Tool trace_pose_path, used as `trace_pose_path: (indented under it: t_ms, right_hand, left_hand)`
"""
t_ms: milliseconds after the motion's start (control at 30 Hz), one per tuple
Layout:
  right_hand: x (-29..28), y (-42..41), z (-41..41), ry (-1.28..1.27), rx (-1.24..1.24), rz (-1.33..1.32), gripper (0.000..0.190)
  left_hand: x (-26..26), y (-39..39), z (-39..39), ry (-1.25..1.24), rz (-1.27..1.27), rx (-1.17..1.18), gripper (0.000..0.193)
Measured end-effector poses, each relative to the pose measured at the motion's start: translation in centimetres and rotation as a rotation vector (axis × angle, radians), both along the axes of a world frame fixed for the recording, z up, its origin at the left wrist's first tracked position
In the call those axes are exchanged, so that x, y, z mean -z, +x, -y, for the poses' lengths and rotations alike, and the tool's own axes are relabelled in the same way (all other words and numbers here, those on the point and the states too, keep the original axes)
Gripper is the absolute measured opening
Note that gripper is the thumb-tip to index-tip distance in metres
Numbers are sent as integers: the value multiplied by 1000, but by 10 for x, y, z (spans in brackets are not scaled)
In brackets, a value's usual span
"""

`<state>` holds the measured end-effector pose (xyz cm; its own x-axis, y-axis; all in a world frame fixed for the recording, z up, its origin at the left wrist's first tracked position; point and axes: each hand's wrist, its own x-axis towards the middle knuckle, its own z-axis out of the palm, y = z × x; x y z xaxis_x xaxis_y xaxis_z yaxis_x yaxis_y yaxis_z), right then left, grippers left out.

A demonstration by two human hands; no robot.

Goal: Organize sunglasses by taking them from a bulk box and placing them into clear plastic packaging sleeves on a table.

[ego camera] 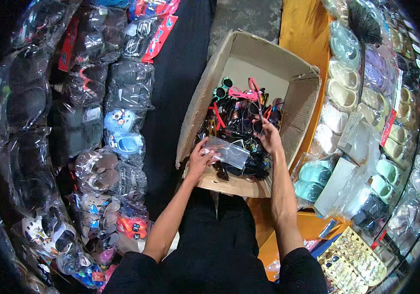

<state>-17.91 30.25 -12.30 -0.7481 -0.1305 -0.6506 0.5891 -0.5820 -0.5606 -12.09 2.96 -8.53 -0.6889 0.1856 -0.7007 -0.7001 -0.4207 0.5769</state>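
Observation:
A worn cardboard box [302, 106] stands before me, with a jumbled heap of eyeglasses and sunglasses [237, 114] in its lower part. My left hand [202, 158] pinches a clear plastic sleeve [228, 152] over the near side of the heap; thin-framed glasses show in or beneath the sleeve. At the heap's right, my right hand [268, 136] has its fingers on a dark pair of glasses [259, 112] that stands tilted up. Pink-framed glasses [245, 93] lie behind it, touching or close by. Green round-lensed sunglasses [223, 89] rest at the heap's far left.
Plastic-wrapped clogs and sandals [123, 130] line the left side. More wrapped clogs [342, 88] fill the right, beside an orange wooden surface [300, 22]. At lower right lies a cream display card [357, 253] with many small items. The box's near flap [232, 183] folds outward towards me.

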Motion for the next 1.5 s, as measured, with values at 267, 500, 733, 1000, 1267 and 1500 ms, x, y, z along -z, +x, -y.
trace_pose_path:
  t_ms: [267, 500, 733, 1000, 1267, 1500]
  right_hand:
    - [-49, 8, -4, 174, -8, 27, 36]
    - [-125, 15, 23, 325, 65, -65, 27]
    - [-167, 29, 26, 271, 167, -331, 33]
    - [-230, 28, 33, 226, 397, -446, 29]
    - [-244, 25, 20, 312, 451, -426, 34]
    - [-255, 28, 15, 870, 381, -440, 38]
  left_hand:
    - [-40, -18, -6, 22, -92, 16, 58]
    - [-85, -36, 0, 64, -158, 16, 57]
    - [-113, -64, 2, 110, -253, -2, 57]
    - [-152, -98, -6, 174, -354, 21, 53]
    - [-175, -118, -9, 197, -444, 53, 54]
    - [-185, -130, -10, 229, -467, 48, 55]
